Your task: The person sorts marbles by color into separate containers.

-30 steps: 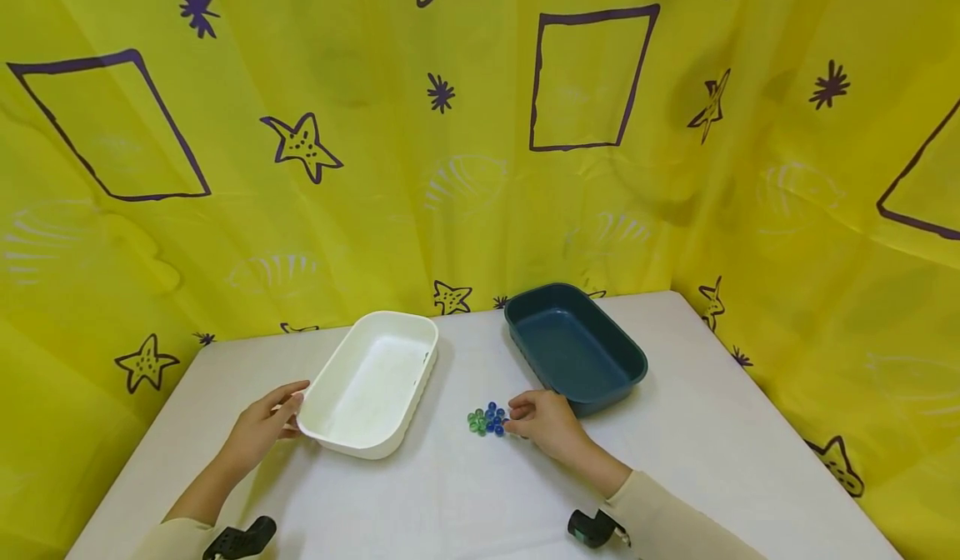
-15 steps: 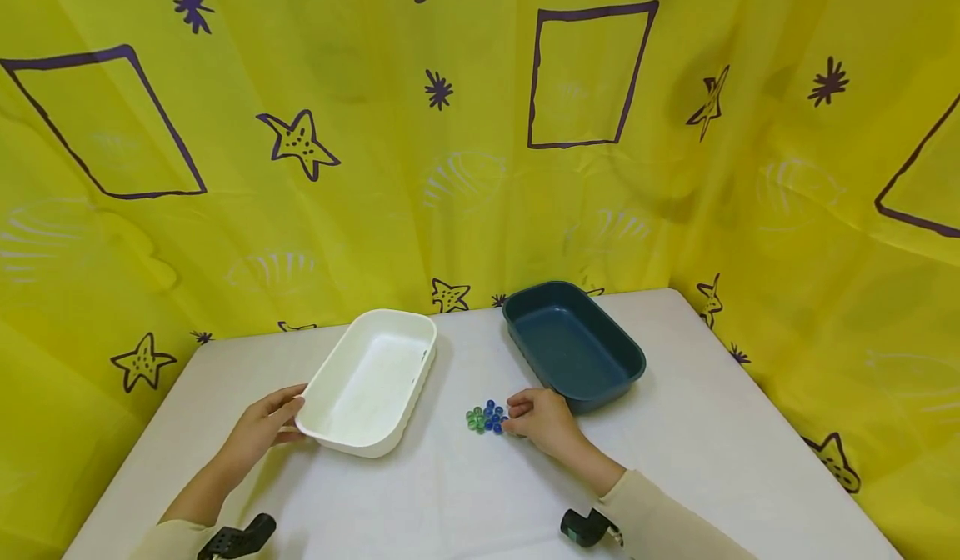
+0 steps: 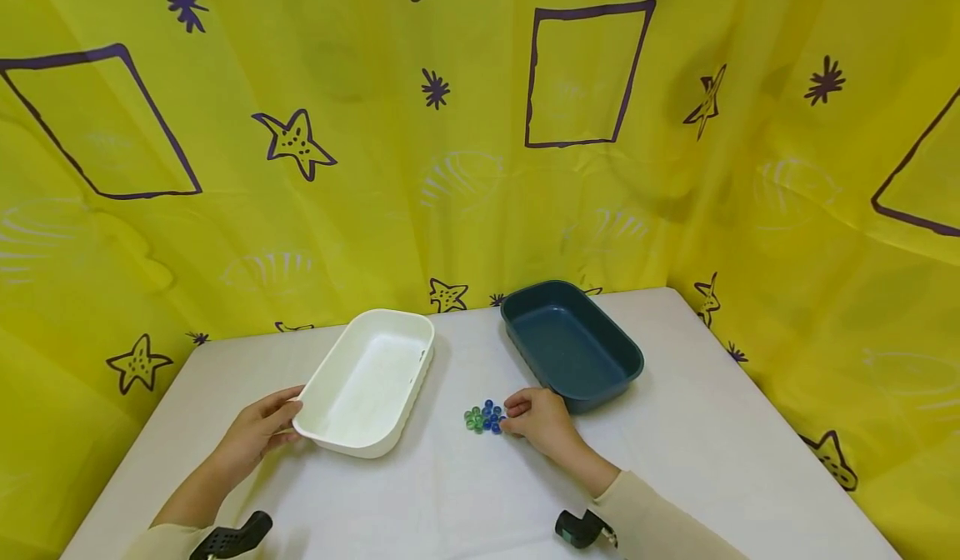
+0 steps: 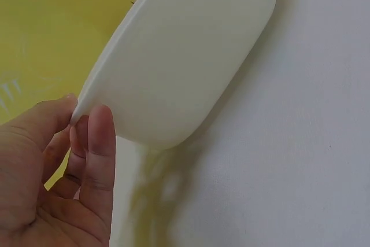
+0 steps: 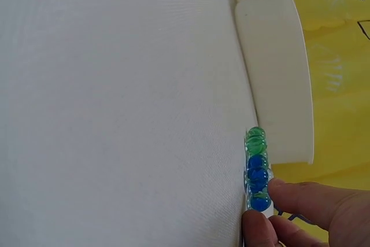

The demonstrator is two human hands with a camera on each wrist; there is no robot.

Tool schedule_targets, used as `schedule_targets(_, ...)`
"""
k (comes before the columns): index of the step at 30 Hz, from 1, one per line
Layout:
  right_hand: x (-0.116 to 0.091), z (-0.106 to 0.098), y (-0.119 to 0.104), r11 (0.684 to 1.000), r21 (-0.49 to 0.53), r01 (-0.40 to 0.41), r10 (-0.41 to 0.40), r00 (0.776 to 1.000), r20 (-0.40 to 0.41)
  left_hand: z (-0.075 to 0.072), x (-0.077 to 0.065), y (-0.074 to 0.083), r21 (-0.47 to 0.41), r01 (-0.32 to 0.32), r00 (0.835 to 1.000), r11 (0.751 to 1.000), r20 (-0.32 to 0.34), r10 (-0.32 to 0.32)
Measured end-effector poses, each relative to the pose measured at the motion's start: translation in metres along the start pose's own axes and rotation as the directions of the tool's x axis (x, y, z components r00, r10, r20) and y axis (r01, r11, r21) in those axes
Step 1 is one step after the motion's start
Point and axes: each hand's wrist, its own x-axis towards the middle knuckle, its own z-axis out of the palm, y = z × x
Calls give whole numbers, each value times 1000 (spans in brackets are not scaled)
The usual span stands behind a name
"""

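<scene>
My left hand [image 3: 251, 431] is at the near left corner of a white tray [image 3: 375, 443], gripping its rim. In the left wrist view the thumb lies on the outer edge of the rim and the fingers are below it. A small cluster of glass marbles sits on the table to the right of the tray, with green marbles [image 3: 476, 418] on the left and blue marbles [image 3: 492, 417] on the right. At the right side of the cluster is my right hand [image 3: 546, 422], its fingers loosely bent and fingertips beside the nearest blue marbles [image 5: 260, 201]. No marble shows in its grasp.
A dark teal tray [image 3: 573, 339] stands at the back right, just beyond my right hand. The table [image 3: 420, 510] has a white cover, and a yellow patterned curtain [image 3: 360, 235] hangs along its back and sides.
Both hands hold nearly the same place, and the trays and marbles stay put. Only a slight shift of the head view shows.
</scene>
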Motion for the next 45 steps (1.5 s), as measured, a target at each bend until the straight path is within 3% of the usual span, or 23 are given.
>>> schedule_targets(8, 3, 1, 0, 1000, -20, 4, -4, 1000, 1, -6, 2, -1, -107, 79, 997, 991, 32, -76)
schedule_targets(14, 5, 0, -4, 999, -33, -1, 1, 1000, 4, -7, 2, 0, -158, 89, 995, 983, 62, -81)
schedule_targets(29, 8, 0, -2, 998, -60, 9, -9, 1000, 9, -5, 1, 2, -181, 101, 995, 978, 44, -95)
schedule_targets(39, 6, -3, 1, 994, -49, 99, -97, 994, 42, -5, -1, -2, -200, 113, 994, 973, 33, -109)
schedule_targets(45, 4, -1, -1, 998, -41, 37, -36, 999, 25, -5, -1, -2, -200, 96, 995, 975, 53, -88)
